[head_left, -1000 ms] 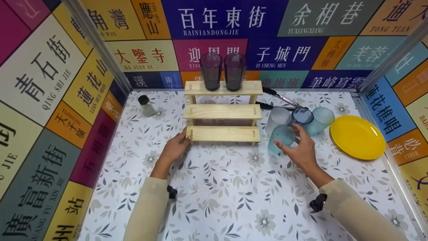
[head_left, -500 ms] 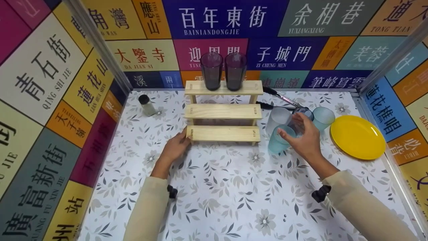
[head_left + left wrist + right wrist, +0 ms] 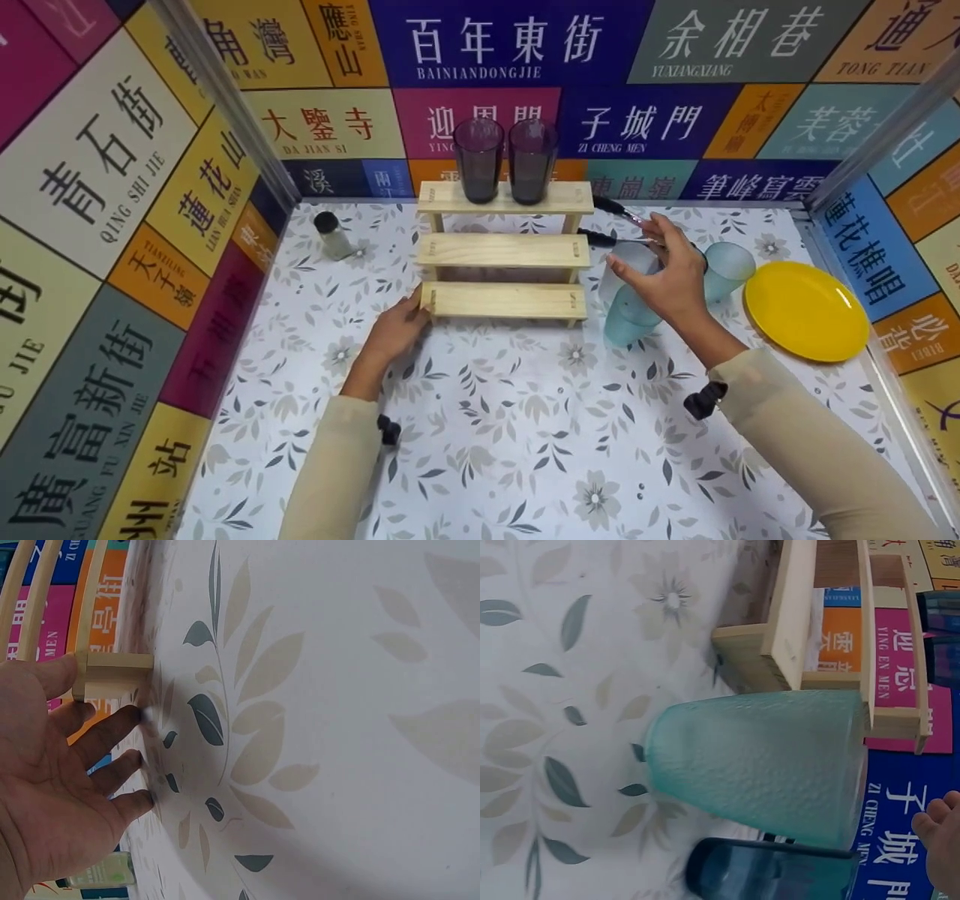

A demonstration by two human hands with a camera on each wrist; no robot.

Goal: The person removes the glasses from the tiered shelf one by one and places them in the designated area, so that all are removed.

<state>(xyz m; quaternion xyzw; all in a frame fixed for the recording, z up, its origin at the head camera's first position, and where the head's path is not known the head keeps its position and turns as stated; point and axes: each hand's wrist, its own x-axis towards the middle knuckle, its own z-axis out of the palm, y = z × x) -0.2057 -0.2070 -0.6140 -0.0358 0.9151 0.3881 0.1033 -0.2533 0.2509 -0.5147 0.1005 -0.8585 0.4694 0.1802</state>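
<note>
My left hand [image 3: 395,330] grips the left end of the lowest step of a three-tier wooden shelf [image 3: 502,300]; its thumb lies against the wood [image 3: 112,671], the other fingers loosely bent. To the right, my right hand [image 3: 671,274] hovers over a cluster of cups, thumb and fingers spread. Beneath it are a clear cup [image 3: 636,252] and a teal cup [image 3: 628,319]. A pale teal cup [image 3: 731,266] stands at its right. The dark blue cup [image 3: 772,870] shows in the right wrist view, mostly hidden by the hand in the head view.
Two purple glasses [image 3: 478,161] stand on the top step. Black-handled tongs [image 3: 600,238] lie behind the cups. A yellow plate [image 3: 806,311] is at the right, near the side wall. A small black-capped bottle [image 3: 334,236] stands at the left.
My right hand has moved away from the teal cup, back over the clear and dark blue cups. The left hand stays at the shelf.
</note>
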